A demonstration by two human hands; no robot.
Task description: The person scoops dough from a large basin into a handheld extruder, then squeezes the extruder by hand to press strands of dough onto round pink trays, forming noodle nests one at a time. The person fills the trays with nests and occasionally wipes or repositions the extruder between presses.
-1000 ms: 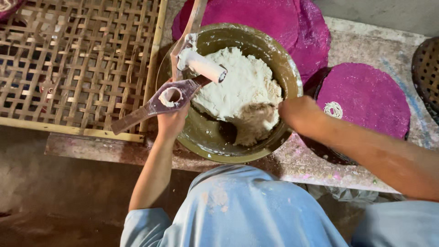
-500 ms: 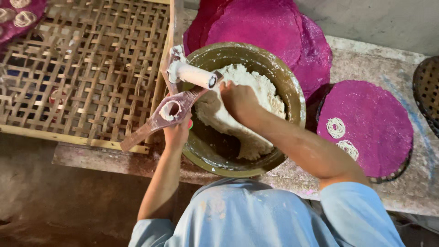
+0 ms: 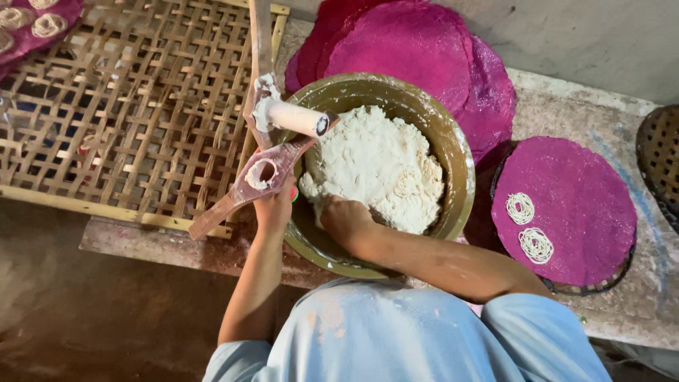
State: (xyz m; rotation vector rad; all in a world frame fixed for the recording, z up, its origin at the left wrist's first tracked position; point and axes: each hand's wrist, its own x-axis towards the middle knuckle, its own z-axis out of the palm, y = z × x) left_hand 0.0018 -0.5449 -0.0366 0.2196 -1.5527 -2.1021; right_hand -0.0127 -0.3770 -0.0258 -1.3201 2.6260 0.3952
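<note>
Beside bowl [image 3: 453,152], purple mat [image 3: 573,205] bears coils [image 3: 529,228].

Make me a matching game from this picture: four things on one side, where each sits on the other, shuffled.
Things:
1. white dough
2. wooden press
3. noodle coils
4. bamboo rack

Places:
A. in the left hand
B. on the purple round mat
C. in the brown bowl, under the right hand
D. left of the bowl

Pairs: 1-C, 2-A, 3-B, 4-D
</note>
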